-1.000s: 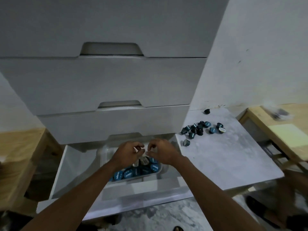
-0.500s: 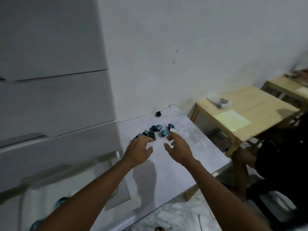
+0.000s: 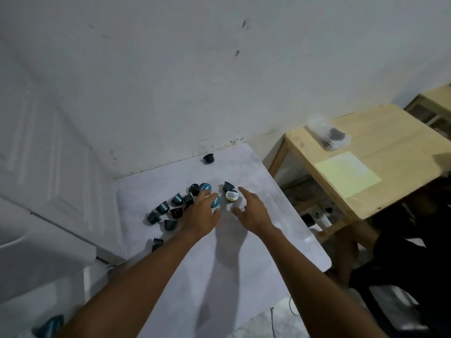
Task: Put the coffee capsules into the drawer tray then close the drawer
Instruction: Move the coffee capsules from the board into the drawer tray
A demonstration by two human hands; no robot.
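Fingers [image 3: 240, 191] spread, both hands | capsules [image 3: 175, 211] under left hand [image 3: 200, 215] | right hand [image 3: 252, 211] beside

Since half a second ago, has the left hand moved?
Yes. The left hand went forward into the capsule cluster on the white table, now covering capsules it had only just reached.

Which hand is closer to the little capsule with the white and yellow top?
Right. The right hand has its fingertips spread just beside the white-and-yellow-lidded capsule, not yet gripping it. The left hand is farther off, over the blue capsules to its left.
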